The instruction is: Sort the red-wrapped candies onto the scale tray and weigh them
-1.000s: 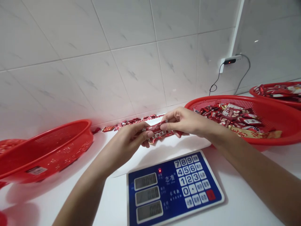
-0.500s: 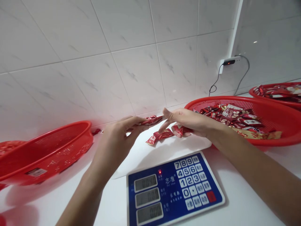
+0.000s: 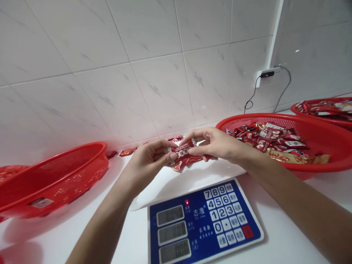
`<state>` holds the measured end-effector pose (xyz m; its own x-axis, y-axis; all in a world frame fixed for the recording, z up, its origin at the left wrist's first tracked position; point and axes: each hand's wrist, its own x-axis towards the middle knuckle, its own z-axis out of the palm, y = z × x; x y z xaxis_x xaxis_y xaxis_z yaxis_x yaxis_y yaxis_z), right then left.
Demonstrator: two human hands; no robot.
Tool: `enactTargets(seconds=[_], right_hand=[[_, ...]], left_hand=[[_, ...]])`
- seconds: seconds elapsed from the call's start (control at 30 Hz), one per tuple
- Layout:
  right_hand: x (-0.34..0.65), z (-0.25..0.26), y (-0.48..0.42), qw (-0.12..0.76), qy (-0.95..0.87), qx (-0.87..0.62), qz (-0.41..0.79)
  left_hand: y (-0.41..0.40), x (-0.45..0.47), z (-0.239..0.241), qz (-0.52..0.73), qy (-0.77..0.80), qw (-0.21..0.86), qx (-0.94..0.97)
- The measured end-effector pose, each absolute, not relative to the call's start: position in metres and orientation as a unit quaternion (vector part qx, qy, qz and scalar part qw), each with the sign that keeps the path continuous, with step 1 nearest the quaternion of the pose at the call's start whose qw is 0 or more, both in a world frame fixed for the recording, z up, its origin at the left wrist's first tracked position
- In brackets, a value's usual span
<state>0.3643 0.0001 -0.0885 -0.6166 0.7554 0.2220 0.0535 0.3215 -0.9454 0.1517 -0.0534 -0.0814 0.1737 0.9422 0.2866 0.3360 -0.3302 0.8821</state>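
Observation:
A red wrapped candy with white lettering and spotted ends is held between both hands above the white weighing pan. My left hand pinches its left end between thumb and fingers. At its other end, my right hand pinches it the same way, and a bit of red wrapper shows beneath that hand's curled fingers. More red candies lie on the pan under and behind the held one, partly covered. The blue scale panel sits in front, its displays lit.
At right stands a red basket of wrapped candies, with another filled red basket behind. A red basket is at left. Several wrapped candies lie along the tiled wall. A power strip with cables hangs there.
My right hand has come over to the candy in my left hand and now grips its other end. The candy has turned, so its lettering faces me.

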Motion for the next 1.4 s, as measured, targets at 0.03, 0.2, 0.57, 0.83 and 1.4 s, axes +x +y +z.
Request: enactTargets(seconds=[0.03, 0.2, 0.57, 0.83, 1.4], right_hand=[[0.365, -0.089, 0.001, 0.338, -0.739, -0.272, 0.515], [0.362, -0.088, 0.004, 0.327, -0.736, -0.326, 0.495], [0.36, -0.08, -0.002, 0.384, -0.55, -0.32, 0.669], [0.353, -0.084, -0.022, 0.335, -0.652, -0.248, 0.633], [0.353, -0.089, -0.006, 0.322, -0.708, -0.301, 0.551]], left_hand=[[-0.053, 0.152, -0.082, 0.441, 0.467, 0.341, 0.686], [-0.047, 0.148, -0.086, 0.425, 0.502, 0.293, 0.694], [-0.038, 0.126, -0.092, 0.278, 0.62, 0.103, 0.726], [-0.07, 0.164, -0.077, 0.347, 0.447, 0.042, 0.823], [-0.065, 0.152, -0.076, 0.373, 0.499, 0.098, 0.776]])
